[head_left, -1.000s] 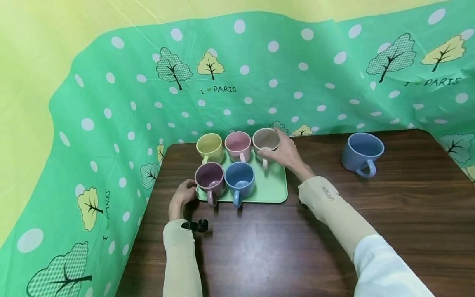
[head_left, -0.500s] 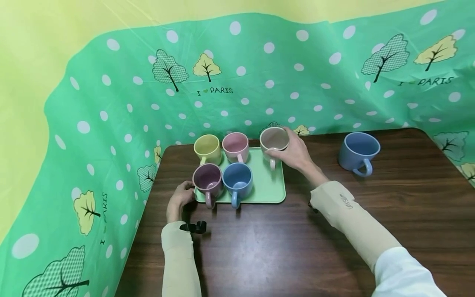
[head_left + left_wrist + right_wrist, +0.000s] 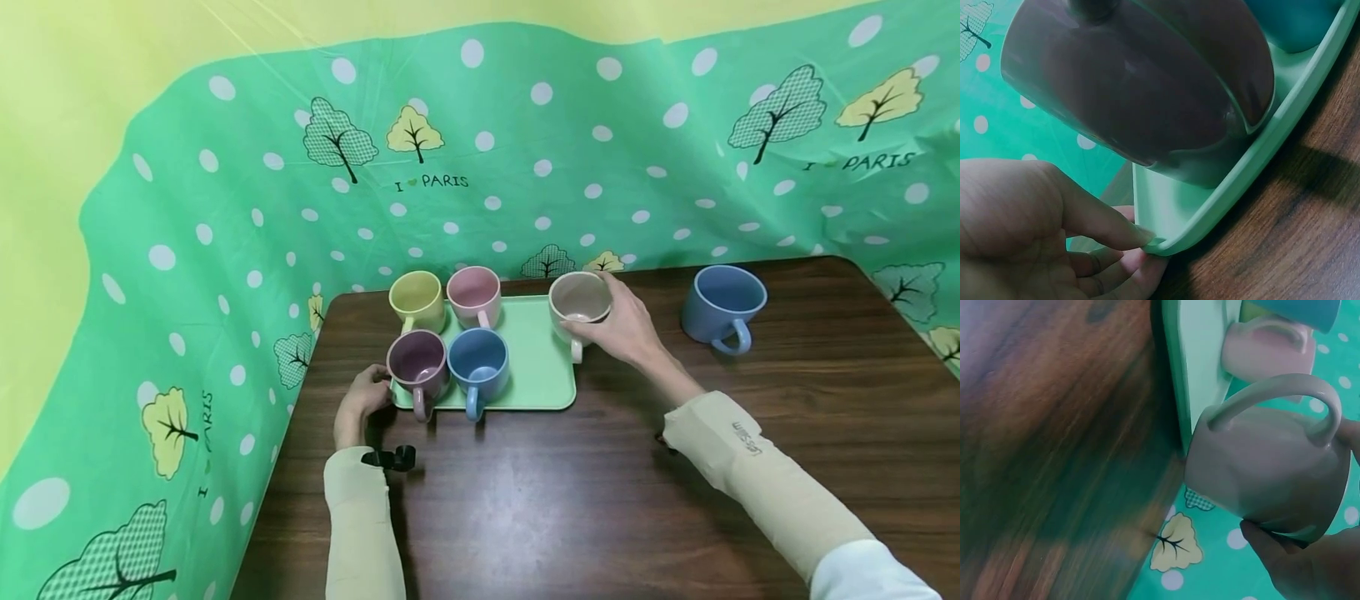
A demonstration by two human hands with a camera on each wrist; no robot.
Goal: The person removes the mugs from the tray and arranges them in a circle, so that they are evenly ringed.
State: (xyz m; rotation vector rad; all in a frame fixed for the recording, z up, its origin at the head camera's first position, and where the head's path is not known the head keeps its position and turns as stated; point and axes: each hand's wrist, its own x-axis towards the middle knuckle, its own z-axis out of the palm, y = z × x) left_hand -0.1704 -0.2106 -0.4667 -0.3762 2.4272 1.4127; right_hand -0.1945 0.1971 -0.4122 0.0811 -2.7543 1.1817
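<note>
My right hand (image 3: 633, 329) holds a greyish-white mug (image 3: 579, 302) round its upper body, at the right edge of a pale green tray (image 3: 538, 375). In the right wrist view that mug (image 3: 1260, 462) has its handle away from my palm. My left hand (image 3: 362, 402) pinches the tray's near left corner; the left wrist view shows the thumb on the rim and fingers under it. Beside it on the tray stands a purple mug (image 3: 411, 379), with a blue mug (image 3: 483, 379) to its right. Behind them are a yellow mug (image 3: 427, 310) and a pink mug (image 3: 476, 300).
A larger-looking blue mug (image 3: 723, 312) stands on the dark wooden table (image 3: 517, 508) at the right, its handle towards me. A green and yellow printed cloth (image 3: 510, 167) hangs behind the table and along its left side.
The greyish-white mug has moved right in my right hand, away from the pink mug to the tray's right edge. My left hand has stayed at the tray's corner.
</note>
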